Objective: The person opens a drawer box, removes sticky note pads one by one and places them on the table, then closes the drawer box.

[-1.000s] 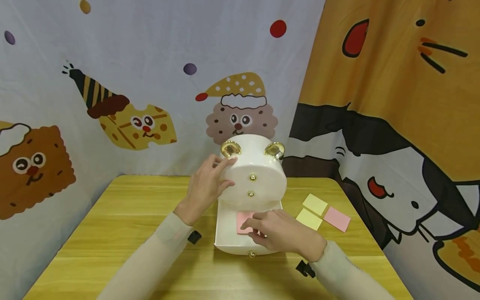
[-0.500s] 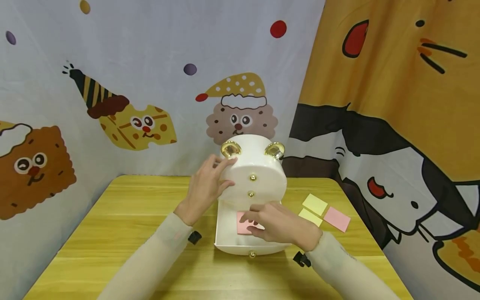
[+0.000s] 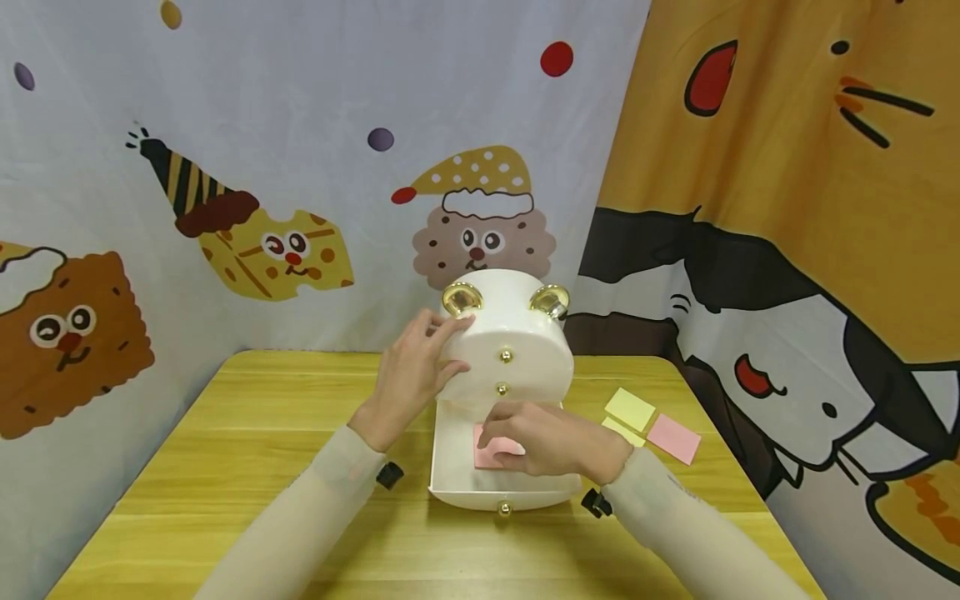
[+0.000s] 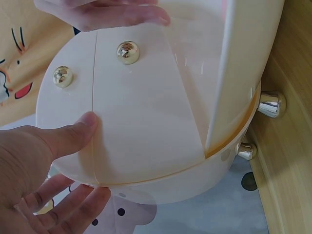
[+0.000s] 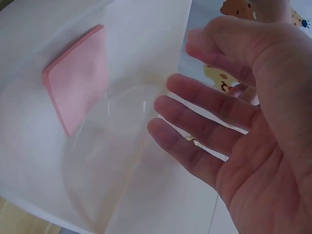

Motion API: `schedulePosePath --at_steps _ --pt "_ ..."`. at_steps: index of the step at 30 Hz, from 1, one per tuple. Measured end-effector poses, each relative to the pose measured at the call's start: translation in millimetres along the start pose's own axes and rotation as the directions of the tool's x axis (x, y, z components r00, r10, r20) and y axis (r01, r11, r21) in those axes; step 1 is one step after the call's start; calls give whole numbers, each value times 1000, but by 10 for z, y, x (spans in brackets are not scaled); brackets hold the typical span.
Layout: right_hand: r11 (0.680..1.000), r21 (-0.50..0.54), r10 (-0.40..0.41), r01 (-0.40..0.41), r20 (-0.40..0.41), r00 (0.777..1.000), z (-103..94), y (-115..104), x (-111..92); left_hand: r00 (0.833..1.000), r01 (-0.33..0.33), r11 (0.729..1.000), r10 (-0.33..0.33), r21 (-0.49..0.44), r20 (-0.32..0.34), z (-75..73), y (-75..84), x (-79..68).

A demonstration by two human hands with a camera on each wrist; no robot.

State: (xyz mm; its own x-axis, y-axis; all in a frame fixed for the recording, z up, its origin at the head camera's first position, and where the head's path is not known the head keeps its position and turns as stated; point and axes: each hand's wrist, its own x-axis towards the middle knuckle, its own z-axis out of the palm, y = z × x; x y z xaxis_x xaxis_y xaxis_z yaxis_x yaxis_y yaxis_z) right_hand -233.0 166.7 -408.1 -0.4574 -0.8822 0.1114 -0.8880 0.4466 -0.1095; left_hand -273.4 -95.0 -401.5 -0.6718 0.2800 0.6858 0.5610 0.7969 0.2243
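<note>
A white round-fronted desktop drawer box (image 3: 517,321) with gold ear-like knobs on top stands mid-table. My left hand (image 3: 408,375) grips its left side, thumb (image 4: 73,134) on the front face and fingers round the edge. The bottom drawer (image 3: 452,454) is pulled out. Inside it lies a pink sticky note pad (image 5: 80,80), flat on the drawer floor. Over the drawer, my right hand (image 3: 551,437) hovers with loosely bent fingers (image 5: 195,100) and nothing in them; it partly covers the pad in the head view.
Right of the box, two yellow sticky note pads (image 3: 630,408) and another pink pad (image 3: 674,438) lie on the wooden table (image 3: 300,483); my right hand and arm partly cover the nearer yellow one. A printed cloth (image 3: 315,100) hangs behind the table.
My right hand has shifted a little left and away from me over the drawer, its forearm covering more of the nearer yellow pad. The left hand and the box have stayed put.
</note>
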Motion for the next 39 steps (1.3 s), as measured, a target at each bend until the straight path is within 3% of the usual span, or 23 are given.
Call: schedulePosePath --at_steps 17,33,39 --pt "996 7 -89 89 118 989 72 134 174 1000 9 1000 -9 -20 -15 7 -8 -10" --pt "1000 20 -11 6 232 973 171 222 287 1000 12 1000 -12 -15 1 11 -12 -10" --pt "1000 -2 -14 14 250 968 198 221 337 1000 11 1000 -11 -19 5 14 -6 -9"
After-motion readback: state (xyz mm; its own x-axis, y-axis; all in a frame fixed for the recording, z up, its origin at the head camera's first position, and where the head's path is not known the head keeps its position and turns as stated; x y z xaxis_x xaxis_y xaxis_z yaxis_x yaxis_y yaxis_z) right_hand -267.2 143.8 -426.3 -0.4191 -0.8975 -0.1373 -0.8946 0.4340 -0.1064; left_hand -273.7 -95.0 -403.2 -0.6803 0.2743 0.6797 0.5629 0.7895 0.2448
